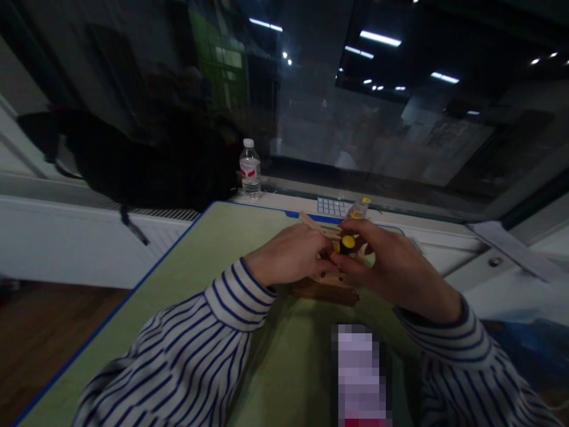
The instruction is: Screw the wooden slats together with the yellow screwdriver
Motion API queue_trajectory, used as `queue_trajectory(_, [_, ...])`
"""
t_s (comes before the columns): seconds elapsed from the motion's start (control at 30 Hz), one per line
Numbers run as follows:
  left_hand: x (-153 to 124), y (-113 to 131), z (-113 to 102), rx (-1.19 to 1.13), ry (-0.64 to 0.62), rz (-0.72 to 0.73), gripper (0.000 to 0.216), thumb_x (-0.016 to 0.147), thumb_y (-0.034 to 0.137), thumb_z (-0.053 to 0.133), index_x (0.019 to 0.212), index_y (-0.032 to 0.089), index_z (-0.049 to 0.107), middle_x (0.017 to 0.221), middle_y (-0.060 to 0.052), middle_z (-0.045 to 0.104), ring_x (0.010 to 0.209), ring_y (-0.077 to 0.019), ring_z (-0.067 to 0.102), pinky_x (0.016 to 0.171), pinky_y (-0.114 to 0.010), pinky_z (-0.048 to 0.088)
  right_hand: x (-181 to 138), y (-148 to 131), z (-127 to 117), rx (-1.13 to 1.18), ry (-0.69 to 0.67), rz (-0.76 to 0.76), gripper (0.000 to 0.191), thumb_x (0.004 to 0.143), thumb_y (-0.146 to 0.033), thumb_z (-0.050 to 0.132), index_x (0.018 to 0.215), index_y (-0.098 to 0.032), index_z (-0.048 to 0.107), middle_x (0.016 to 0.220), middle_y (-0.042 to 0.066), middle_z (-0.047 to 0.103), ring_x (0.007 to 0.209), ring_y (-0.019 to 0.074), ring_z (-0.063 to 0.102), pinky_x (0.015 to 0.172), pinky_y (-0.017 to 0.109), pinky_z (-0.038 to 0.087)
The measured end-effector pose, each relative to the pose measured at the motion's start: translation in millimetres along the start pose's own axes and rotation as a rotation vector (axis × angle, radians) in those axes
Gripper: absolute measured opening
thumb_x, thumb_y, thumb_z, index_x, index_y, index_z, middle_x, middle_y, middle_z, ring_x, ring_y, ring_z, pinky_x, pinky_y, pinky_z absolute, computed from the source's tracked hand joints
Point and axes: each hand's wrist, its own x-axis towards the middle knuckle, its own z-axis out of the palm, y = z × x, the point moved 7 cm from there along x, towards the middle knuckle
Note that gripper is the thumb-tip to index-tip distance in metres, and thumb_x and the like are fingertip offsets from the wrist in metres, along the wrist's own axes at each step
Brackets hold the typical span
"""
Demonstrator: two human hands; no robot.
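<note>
My left hand (288, 255) and my right hand (391, 267) meet over a small wooden model (326, 284) made of thin sticks, which stands on the green mat (213, 249). My left hand curls around the model's left side. My right hand pinches a small tool with a yellow and black cap (347, 243) above the model. Wooden sticks (313, 224) poke out behind my fingers. Both sleeves are white with blue stripes.
A water bottle (250, 169) stands on the sill at the back, beside a dark bag (133, 160). A small yellow-topped bottle (358, 209) and a blue grid card (331, 206) lie behind the hands. A large window reflects ceiling lights.
</note>
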Motion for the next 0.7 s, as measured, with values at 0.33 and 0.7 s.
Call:
queue_trajectory(0.33, [0.2, -3.9, 3.0, -0.06, -0.015, 0.017, 0.014, 0.086, 0.026, 0.06, 0.089, 0.02, 0.073, 0.088, -0.002, 0.072, 0.083, -0.0168, 0.064, 0.068, -0.026, 0.039, -0.8, -2.7, 3.9, 0.17, -0.04, -0.067, 0.026, 0.091, -0.025, 0.057, 0.117, -0.022, 0.06, 0.101, 0.004, 0.073, 0.081, 0.0164, 0.069, 0.067, 0.026, 0.052])
queue_trajectory(0.7, [1.0, -5.3, 4.3, -0.083, -0.041, -0.075, 0.02, 0.084, 0.039, 0.064, 0.085, 0.021, 0.072, 0.082, -0.001, 0.071, 0.076, -0.0155, 0.063, 0.062, -0.025, 0.037, 0.1, 1.5, 2.3, 0.117, -0.056, -0.012, 0.02, 0.092, -0.032, 0.058, 0.108, -0.021, 0.062, 0.092, 0.004, 0.073, 0.069, 0.0152, 0.067, 0.06, 0.026, 0.047])
